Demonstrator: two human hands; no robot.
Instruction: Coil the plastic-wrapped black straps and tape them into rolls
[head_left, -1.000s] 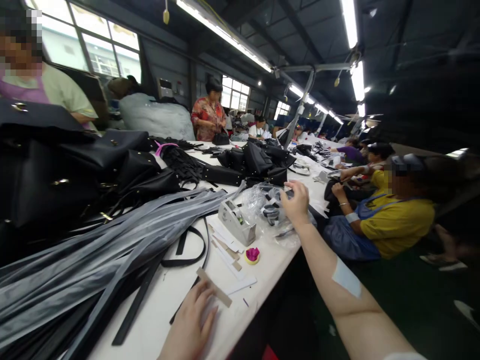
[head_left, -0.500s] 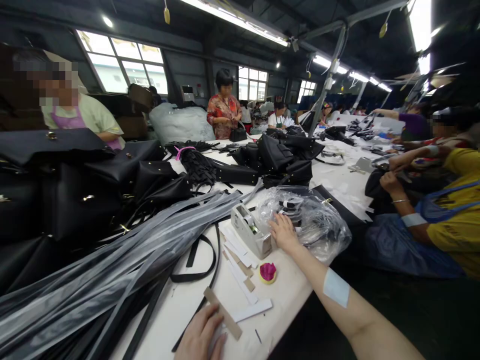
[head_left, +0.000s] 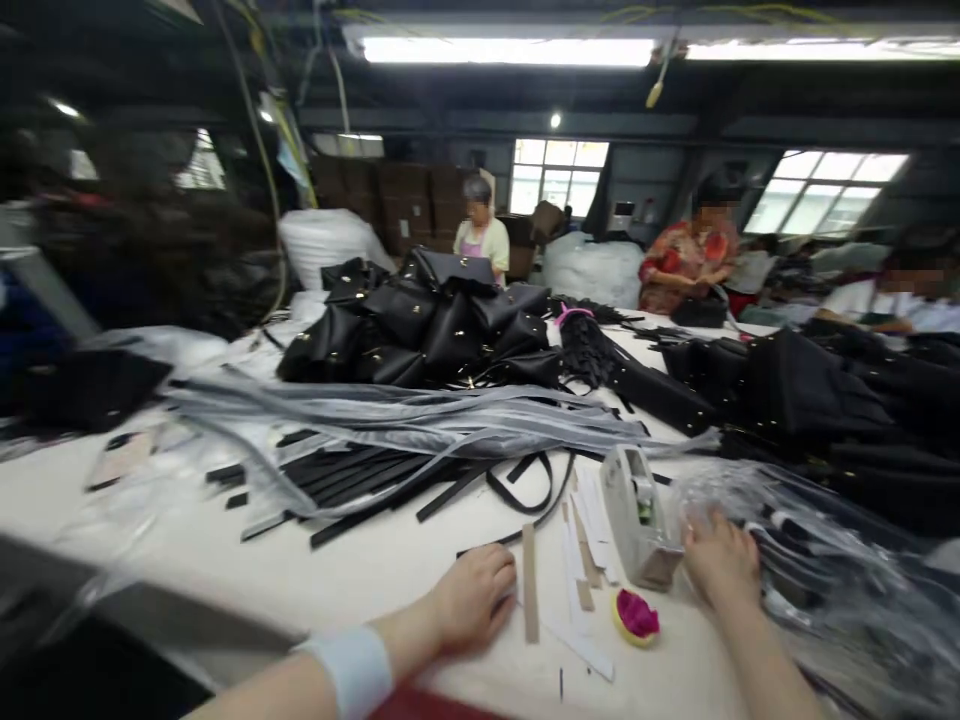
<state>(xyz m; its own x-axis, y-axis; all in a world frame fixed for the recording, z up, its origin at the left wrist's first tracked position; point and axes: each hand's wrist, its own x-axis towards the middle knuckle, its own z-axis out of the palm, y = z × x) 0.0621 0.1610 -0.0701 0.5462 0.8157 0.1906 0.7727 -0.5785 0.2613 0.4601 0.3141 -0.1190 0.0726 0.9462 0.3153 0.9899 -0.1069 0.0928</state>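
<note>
My left hand (head_left: 478, 598) rests on the white table with its fingers loosely bent, just left of a flat brown cardboard strip (head_left: 530, 583). Nothing shows in its grip. My right hand (head_left: 721, 562) lies with fingers apart on a clear plastic bag (head_left: 840, 590) that has black-and-white strap pieces inside. Close to its left stands a grey tape dispenser (head_left: 637, 515). Between my hands are white paper strips (head_left: 594, 520) and a yellow ring with crumpled magenta material (head_left: 636, 615). A looped black strap (head_left: 517, 500) lies beyond my left hand.
Black straps (head_left: 360, 475) under translucent grey plastic strips (head_left: 450, 415) spread across the table. Behind them black bags (head_left: 442, 330) are heaped, with more black bags (head_left: 810, 390) at right. Co-workers stand across the table, one in a patterned red shirt (head_left: 664, 260).
The view has swung left, so the heap of bags and the straps now sit centrally. My left hand's fingers have drawn in beside the cardboard strip. My right hand stays at the plastic bag.
</note>
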